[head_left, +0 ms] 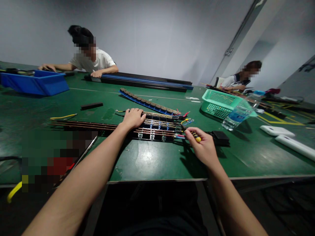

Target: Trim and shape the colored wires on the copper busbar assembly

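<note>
The left hand point(134, 118) lies palm down on wired strips point(157, 135) on the bench point(246, 157), fingers extended. The right hand point(203, 146), bent inward, clamps its fingers on a yellow-and-black handle point(196, 136) at their wired end. A blue bin point(50, 84) holds dark items; a bottle point(237, 115) of water stands by a green basket point(220, 100).

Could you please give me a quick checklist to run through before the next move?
1. Left hand on the copper-coloured rods: ok, laid over them palm down.
2. Yellow-and-black-handled tool in the right hand: ok, gripped.
3. Tool tip seated: cannot tell, too small and dark there.
4. Blue and yellow leads tucked in: not ok, their ends stick out past the right end of the rods.
5. Water bottle clear of both hands: ok, beside the green basket.
6. Bottle's blue cap on: ok.
</note>
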Demonstrator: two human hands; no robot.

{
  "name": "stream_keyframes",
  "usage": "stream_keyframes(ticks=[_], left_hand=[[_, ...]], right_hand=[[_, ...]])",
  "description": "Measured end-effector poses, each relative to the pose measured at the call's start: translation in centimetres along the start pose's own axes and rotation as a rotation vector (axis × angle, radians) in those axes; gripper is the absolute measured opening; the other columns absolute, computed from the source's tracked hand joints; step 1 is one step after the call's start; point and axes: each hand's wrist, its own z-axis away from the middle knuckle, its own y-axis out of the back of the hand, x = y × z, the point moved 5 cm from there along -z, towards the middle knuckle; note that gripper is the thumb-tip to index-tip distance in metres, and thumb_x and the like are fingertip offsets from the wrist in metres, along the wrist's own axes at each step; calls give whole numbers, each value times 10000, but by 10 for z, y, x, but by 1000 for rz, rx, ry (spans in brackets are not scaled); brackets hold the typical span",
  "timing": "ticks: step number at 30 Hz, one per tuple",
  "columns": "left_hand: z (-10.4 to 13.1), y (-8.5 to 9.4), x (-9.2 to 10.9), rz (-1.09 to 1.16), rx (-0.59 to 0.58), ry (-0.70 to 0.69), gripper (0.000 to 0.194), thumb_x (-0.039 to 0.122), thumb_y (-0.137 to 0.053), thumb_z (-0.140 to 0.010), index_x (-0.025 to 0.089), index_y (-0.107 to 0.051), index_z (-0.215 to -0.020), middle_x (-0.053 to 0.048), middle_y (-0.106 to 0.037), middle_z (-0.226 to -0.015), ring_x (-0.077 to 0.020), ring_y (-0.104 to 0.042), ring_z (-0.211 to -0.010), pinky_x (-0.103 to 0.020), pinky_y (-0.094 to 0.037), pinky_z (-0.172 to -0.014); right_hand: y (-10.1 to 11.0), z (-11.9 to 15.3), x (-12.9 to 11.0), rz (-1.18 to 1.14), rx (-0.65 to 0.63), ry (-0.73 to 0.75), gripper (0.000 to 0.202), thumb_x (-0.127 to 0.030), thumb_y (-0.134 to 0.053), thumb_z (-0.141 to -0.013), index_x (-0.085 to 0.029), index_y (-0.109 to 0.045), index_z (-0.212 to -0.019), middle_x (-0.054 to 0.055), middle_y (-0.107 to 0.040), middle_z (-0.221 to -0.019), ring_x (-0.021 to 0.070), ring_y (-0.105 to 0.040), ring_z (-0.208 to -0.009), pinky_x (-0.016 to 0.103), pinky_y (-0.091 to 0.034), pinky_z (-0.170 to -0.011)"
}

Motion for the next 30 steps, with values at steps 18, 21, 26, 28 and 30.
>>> stream_keyframes(ticks=[18, 21, 26, 28, 30], left_hand=[[1, 2, 0, 7, -4, 2, 491, 424, -337, -1052, 189, -644, -1355, -135, -620, -1443, -323, -546, -1327, -498, -365, -1135], [1, 2, 0, 7, 0, 5, 493, 426, -338, -1053, 186, -643, -1356, -137, -623, -1440, -325, -551, -1320, -497, -363, -1137], [1, 2, 0, 10, 2, 3, 467, 421, -350, -1054, 208, -651, -1340, -123, -628, -1437, -317, -555, -1314, -492, -369, -1132], [1, 2, 0, 9, 3, 3, 464, 419, -354, -1054, 203, -654, -1335, -127, -630, -1432, -316, -554, -1314, -493, -366, -1133], [2, 3, 0, 6, 3, 4, 466, 419, -357, -1054, 194, -658, -1329, -133, -633, -1425, -318, -555, -1313, -494, -363, -1133]], right_hand=[[23, 1, -31, -601, 186, -245, 467, -547, -878, -667, -230, -682, -948, -71, -500, -628, 35, -312, -405, 197, -227, -392], [30, -22, -51, -527, 196, -108, 407, -604, -777, -770, -242, -677, -927, -47, -511, -667, 57, -351, -430, 216, -236, -384], [18, -77, -30, -489, 120, -279, 540, -745, -673, -778, -212, -651, -861, -50, -480, -626, 50, -299, -387, 216, -179, -351], [12, -86, -14, -507, 143, -371, 571, -765, -687, -753, -199, -641, -820, -64, -453, -590, 43, -292, -372, 204, -191, -342], [8, -86, -1, -515, 162, -408, 583, -768, -699, -740, -192, -640, -806, -72, -440, -569, 41, -305, -363, 192, -206, -335]])
